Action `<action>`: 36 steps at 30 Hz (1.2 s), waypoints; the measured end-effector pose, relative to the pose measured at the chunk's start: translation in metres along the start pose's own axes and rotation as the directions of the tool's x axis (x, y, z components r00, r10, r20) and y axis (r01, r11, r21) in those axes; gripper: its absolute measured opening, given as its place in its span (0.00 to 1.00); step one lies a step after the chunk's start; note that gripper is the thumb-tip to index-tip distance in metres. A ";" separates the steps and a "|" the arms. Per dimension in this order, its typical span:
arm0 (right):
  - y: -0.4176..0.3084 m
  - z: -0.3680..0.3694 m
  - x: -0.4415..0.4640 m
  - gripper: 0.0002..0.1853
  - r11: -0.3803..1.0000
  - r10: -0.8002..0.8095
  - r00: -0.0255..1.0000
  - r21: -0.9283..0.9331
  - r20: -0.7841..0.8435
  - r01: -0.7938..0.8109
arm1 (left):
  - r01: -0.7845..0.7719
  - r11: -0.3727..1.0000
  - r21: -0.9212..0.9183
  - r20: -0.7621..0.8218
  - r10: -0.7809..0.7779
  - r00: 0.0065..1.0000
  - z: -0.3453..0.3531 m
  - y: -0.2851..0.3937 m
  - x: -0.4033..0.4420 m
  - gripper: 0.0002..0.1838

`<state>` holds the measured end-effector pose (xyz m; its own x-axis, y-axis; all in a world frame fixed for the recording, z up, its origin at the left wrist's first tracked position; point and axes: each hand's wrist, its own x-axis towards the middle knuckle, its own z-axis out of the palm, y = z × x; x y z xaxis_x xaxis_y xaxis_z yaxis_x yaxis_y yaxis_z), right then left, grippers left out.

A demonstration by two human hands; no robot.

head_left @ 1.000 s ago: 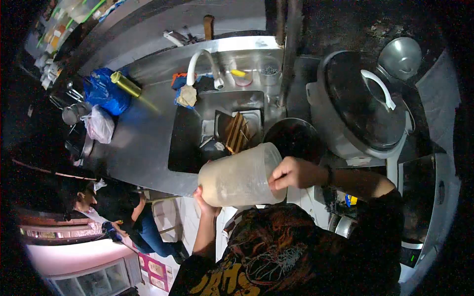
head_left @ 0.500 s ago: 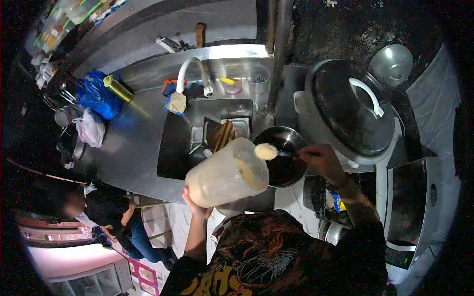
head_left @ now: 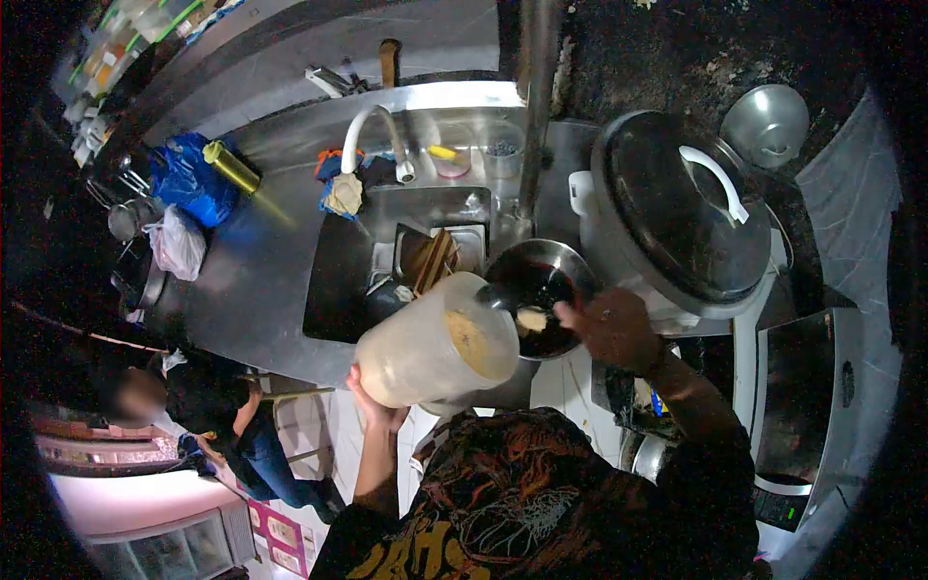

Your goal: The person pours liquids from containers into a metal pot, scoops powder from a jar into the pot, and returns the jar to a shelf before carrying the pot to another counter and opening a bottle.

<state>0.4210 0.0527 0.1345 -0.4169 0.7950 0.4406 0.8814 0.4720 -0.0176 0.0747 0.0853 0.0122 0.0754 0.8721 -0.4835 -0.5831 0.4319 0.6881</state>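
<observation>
Hands apart, the left hand (head_left: 379, 411) grips the base of a tilted, cloudy plastic container (head_left: 411, 343) of tan powder (head_left: 468, 340) beside a round metal pot (head_left: 571, 261); the right hand (head_left: 619, 331) (grip too blurred to tell) is above it. The pale clump (head_left: 531, 320), earlier at the container's mouth, now shows over the pot.

Here's the rectangular steel sink (head_left: 329, 290), a curved white faucet (head_left: 357, 126) behind it, striped brown wooden pieces (head_left: 437, 263) inside; just right, a round steel pot (head_left: 520, 246), then a big grey lidded cooker (head_left: 662, 227). Over left, a blue plastic bag (head_left: 196, 186) beside a slim yellow-green bottle (head_left: 233, 169).
</observation>
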 end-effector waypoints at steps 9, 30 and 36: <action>-0.008 0.030 0.032 0.19 0.879 -0.403 0.897 0.351 0.182 0.323 | -0.038 0.997 0.068 0.074 0.033 0.997 0.024 -0.008 -0.010 0.42; 0.027 0.032 -0.019 0.09 0.149 0.587 0.704 0.802 0.399 -0.579 | -0.065 0.996 -0.057 0.034 0.066 0.997 0.023 -0.015 -0.004 0.40; 0.022 0.036 -0.041 0.13 0.657 0.550 0.825 0.541 0.131 -0.524 | -0.090 0.994 -0.061 0.000 0.090 0.996 0.012 -0.017 -0.002 0.39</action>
<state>0.4494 0.0445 0.0842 0.1120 0.9652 0.2363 0.6778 0.0997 -0.7284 0.0943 0.0793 0.0083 0.0228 0.9076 -0.4192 -0.6357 0.3368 0.6946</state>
